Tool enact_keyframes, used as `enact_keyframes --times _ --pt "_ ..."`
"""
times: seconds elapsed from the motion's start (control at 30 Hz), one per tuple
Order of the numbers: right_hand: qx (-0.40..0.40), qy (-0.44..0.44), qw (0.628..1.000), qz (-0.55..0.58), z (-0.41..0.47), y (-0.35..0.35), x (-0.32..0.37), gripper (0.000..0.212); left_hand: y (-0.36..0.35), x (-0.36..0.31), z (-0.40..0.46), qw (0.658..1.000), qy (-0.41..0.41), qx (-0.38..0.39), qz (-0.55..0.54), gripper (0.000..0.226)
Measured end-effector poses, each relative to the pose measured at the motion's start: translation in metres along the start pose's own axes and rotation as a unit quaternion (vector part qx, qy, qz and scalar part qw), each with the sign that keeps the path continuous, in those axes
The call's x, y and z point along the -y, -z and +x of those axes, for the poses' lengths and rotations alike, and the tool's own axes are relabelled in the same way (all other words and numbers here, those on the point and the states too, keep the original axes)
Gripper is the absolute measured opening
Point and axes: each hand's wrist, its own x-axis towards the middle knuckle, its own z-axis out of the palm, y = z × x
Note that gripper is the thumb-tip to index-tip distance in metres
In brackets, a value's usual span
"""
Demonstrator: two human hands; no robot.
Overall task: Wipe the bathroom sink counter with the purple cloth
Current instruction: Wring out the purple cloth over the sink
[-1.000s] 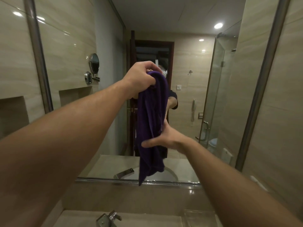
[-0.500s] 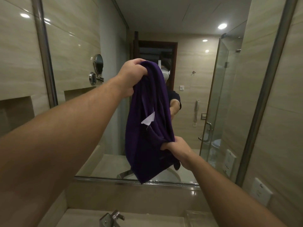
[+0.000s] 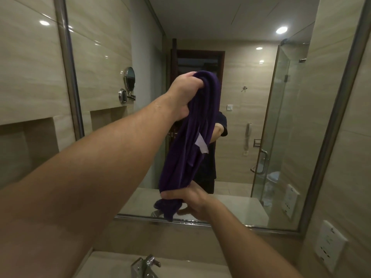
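Note:
The purple cloth (image 3: 188,149) hangs bunched in front of the mirror, a white label showing on its right side. My left hand (image 3: 184,95) grips its top end, raised at about mirror mid-height. My right hand (image 3: 192,201) is closed around its lower end, with a short tail of cloth sticking out below the fist. Only a strip of the beige sink counter (image 3: 190,265) shows at the bottom edge, well below both hands.
A chrome tap (image 3: 144,265) stands at the bottom centre on the counter. The large wall mirror (image 3: 241,137) with a metal frame fills the view ahead. A white socket plate (image 3: 329,247) is on the right wall; a tiled niche (image 3: 26,149) is on the left.
My right hand has slid down the cloth from its middle to its lower end, pulling it out longer. My left hand has stayed at the top end.

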Motion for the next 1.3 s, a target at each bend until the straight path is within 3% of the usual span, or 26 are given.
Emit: enact_keyframes --times 0.17,0.27,0.4,0.5,0.57,0.63,0.73,0.83,0.9,1.0,1.07,1.13,1.2,1.3 --pt "-0.055 -0.038 0.998 0.009 0.004 0.011 -0.012 0.043 0.024 0.008 0.006 0.998 0.012 -0.04 -0.038 0.031" --pt "-0.071 -0.067 0.995 0.002 -0.002 0.032 -0.013 0.049 0.04 0.013 0.008 0.997 0.02 -0.062 -0.041 0.032" --pt "-0.057 -0.115 0.992 0.002 -0.017 0.074 -0.002 0.037 0.071 0.028 0.005 0.993 0.098 -0.026 0.065 0.028" --pt "-0.127 -0.113 0.985 0.009 -0.028 0.105 0.011 0.023 0.101 0.044 -0.007 0.95 0.243 0.027 0.192 0.03" --pt "-0.138 -0.095 0.986 0.014 -0.038 0.123 0.021 0.028 0.117 0.058 -0.016 0.914 0.295 0.046 0.276 0.026" --pt "-0.117 -0.068 0.99 0.039 -0.049 0.137 0.03 0.04 0.125 0.075 -0.021 0.899 0.312 0.064 0.301 0.022" --pt "-0.113 -0.051 0.991 0.043 -0.058 0.147 0.044 0.046 0.126 0.099 -0.023 0.917 0.312 0.077 0.237 0.036" --pt "-0.121 -0.054 0.991 0.028 -0.056 0.153 0.05 0.037 0.12 0.115 -0.023 0.929 0.311 0.094 0.179 0.039" --pt "-0.156 -0.07 0.983 -0.074 -0.053 0.154 0.054 0.026 0.115 0.119 -0.021 0.931 0.312 0.123 0.145 0.04" --pt "-0.196 -0.059 0.942 -0.268 -0.048 0.147 0.066 0.017 0.1 0.116 -0.016 0.931 0.3 0.162 0.134 0.047" --pt "-0.192 -0.026 0.918 -0.346 -0.045 0.135 0.081 0.024 0.084 0.108 -0.017 0.927 0.286 0.195 0.143 0.05" --pt "-0.185 0.017 0.9 -0.394 -0.043 0.123 0.096 0.044 0.068 0.099 -0.019 0.925 0.269 0.219 0.154 0.05" --pt "-0.193 0.059 0.889 -0.411 -0.04 0.111 0.109 0.06 0.054 0.093 -0.019 0.932 0.244 0.221 0.153 0.047" --pt "-0.213 0.106 0.89 -0.39 -0.037 0.101 0.121 0.065 0.037 0.084 -0.019 0.951 0.197 0.193 0.14 0.048"
